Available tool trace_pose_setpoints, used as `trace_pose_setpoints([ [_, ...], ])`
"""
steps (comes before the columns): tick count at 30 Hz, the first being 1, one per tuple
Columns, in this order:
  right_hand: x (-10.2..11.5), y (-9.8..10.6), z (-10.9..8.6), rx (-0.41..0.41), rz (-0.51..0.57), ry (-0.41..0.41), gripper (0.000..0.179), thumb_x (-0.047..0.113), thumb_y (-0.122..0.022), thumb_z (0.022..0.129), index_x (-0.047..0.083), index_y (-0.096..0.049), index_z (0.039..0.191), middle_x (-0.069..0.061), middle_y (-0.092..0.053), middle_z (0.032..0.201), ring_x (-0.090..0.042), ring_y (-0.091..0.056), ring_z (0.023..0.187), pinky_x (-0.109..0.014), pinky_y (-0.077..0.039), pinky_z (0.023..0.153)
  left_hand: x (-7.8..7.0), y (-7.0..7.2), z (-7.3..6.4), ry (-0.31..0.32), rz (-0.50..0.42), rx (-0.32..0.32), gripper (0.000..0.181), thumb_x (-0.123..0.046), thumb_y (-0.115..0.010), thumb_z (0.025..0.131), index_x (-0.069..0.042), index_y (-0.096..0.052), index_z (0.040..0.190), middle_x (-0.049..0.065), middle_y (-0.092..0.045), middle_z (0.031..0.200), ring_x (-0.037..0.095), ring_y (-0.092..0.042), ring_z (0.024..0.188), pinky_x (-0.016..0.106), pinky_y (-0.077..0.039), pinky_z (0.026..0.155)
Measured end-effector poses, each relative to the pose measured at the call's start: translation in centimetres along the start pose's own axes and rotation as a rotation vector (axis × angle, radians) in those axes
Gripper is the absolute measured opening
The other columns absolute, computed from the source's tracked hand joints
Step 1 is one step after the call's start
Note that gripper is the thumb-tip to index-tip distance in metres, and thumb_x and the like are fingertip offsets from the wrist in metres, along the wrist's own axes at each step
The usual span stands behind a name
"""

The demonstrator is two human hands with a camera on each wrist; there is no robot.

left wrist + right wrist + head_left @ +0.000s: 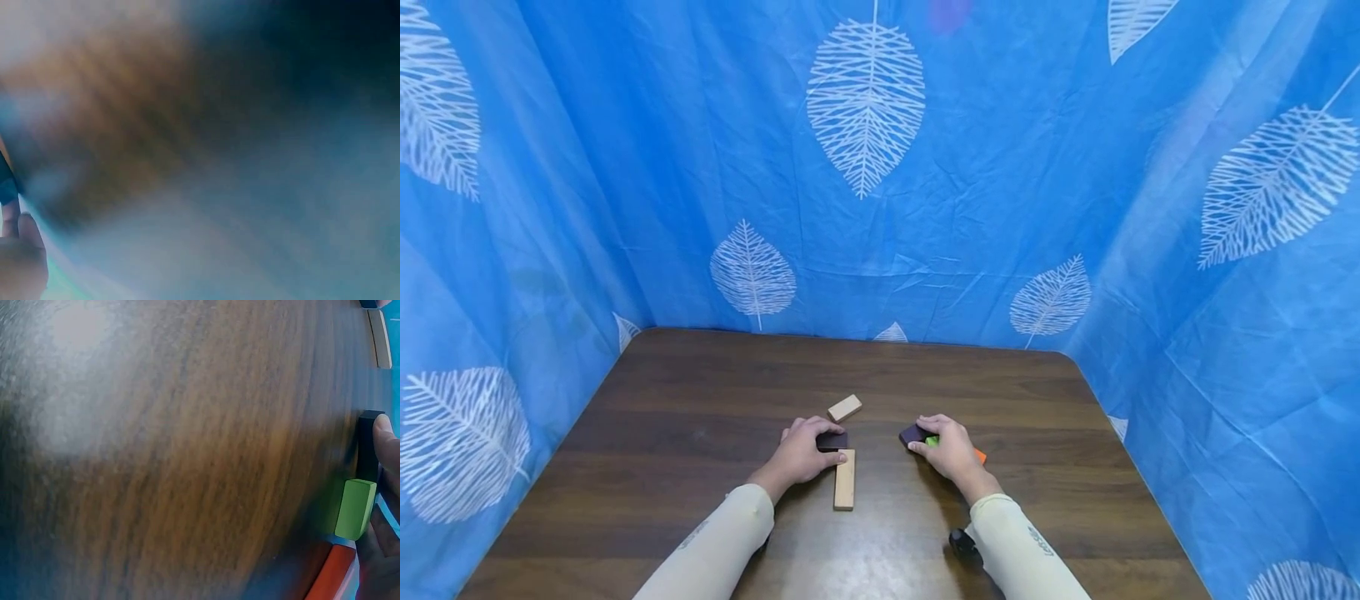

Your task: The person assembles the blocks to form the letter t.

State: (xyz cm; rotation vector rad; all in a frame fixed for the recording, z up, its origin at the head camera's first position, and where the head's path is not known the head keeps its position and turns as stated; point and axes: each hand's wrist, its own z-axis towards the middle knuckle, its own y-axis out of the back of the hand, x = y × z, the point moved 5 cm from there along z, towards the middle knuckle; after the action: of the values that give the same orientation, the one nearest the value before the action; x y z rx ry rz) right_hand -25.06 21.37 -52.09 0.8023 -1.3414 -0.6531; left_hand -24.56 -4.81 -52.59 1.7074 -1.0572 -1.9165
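Observation:
My left hand (pixel 805 452) holds a dark brown block (pixel 832 441) between its fingers and thumb. The thumb lies by the far end of a pale wooden block (pixel 844 481), which points toward me. Across a gap, my right hand (pixel 951 450) grips a second dark block (pixel 913 434), its thumb seen on that block in the right wrist view. Beside it, partly under the hand, lies a green block (pixel 932 440), then an orange block (pixel 981 456). The left wrist view is mostly blurred, with the left hand (pixel 22 269) at its lower left edge.
Another pale wooden block (pixel 845 407) lies beyond the left hand. The brown table (pixel 715 383) is enclosed by blue curtains (pixel 940 233) with white leaf prints. A black object (pixel 962 543) shows beside the right forearm.

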Motion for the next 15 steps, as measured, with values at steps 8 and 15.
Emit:
trace_pose_setpoints([
  [8,-0.07,0.04,-0.12,-0.006,-0.013,0.075,0.048,0.024,-0.084,0.084,0.004,-0.070,0.126,-0.013,-0.065,0.130,-0.036,-0.057,0.124,-0.051,-0.044,0.101,-0.02,0.15,0.02,0.029,0.029,0.014,0.040,-0.031,-0.085,0.082,-0.020,-0.072,0.119,0.003,-0.064,0.128,0.031,-0.047,0.121,0.056,-0.030,0.098],
  [15,-0.16,0.74,0.24,0.007,0.064,0.080,0.064,0.023,-0.091,0.074,0.006,-0.067,0.131,-0.014,-0.062,0.133,-0.038,-0.055,0.125,-0.052,-0.043,0.102,-0.02,0.08,0.18,0.053,0.027,0.020,0.041,-0.033,-0.085,0.083,-0.021,-0.072,0.121,0.003,-0.063,0.130,0.032,-0.045,0.123,0.057,-0.028,0.100],
])
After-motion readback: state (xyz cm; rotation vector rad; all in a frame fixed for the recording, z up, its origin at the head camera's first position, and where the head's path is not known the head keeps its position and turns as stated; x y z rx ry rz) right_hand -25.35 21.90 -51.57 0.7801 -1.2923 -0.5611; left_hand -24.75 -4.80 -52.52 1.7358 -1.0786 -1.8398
